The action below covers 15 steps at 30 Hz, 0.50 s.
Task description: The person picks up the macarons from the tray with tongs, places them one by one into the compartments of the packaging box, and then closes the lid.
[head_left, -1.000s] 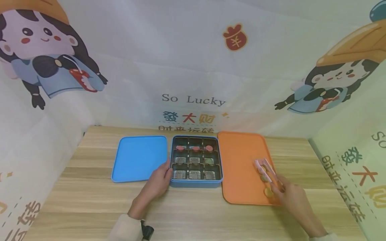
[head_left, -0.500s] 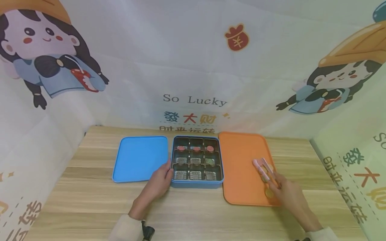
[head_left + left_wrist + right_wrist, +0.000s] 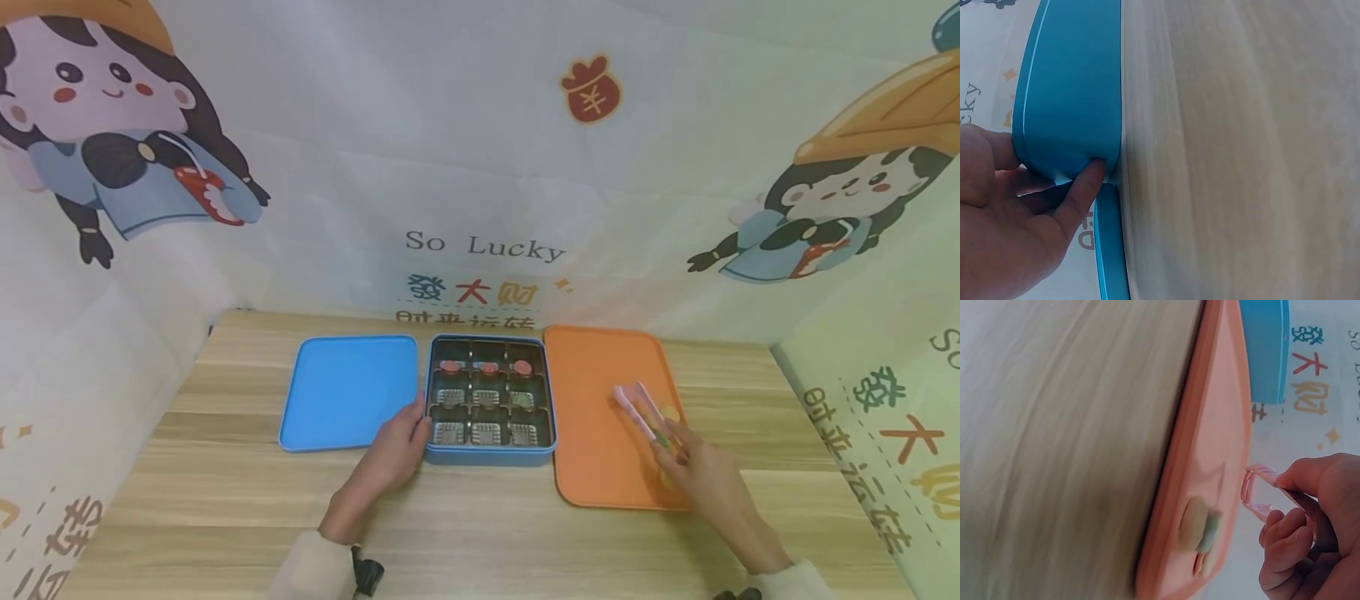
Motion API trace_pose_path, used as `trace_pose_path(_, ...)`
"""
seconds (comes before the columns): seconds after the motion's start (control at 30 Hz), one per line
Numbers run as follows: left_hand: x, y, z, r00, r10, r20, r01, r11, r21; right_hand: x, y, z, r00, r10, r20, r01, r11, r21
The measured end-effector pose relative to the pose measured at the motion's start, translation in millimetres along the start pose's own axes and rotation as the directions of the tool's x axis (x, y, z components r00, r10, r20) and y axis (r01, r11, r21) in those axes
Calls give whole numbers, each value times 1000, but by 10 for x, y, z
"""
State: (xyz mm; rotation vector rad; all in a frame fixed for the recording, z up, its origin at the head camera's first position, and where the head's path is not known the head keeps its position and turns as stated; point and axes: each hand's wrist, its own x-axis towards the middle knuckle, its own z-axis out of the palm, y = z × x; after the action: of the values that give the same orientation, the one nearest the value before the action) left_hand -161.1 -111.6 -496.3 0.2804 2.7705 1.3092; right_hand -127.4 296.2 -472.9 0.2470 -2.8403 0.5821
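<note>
My right hand holds pink tongs over the orange tray. The tong tips are apart, and nothing shows between them. Below, on the tray, lie a beige round piece, a green one and others partly hidden by the hand. My left hand holds the front left corner of a blue box, its fingers against the side wall. Inside the box's dark compartments sit three red round pieces along the back row and a green piece in the middle row's right compartment.
A blue lid lies to the left of the box, close beside it. The orange tray stands against the box's right side. A printed cloth hangs behind the wooden table.
My right hand has shifted left with the tongs, whose tips moved from above the round pieces towards the middle of the tray. My left hand stays at the box.
</note>
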Motion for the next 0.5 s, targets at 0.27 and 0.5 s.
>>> trace_pose_path(0.27,1,-5,-5,1000,15,-5,-15,1000,6,84,-205,67,989,-121,-85,121,993,-14)
trace_pose_path(0.5,-4,12,-12,1000,-8,-8,9,999,48,157,-411,69,997,-67,-25,67,998,7)
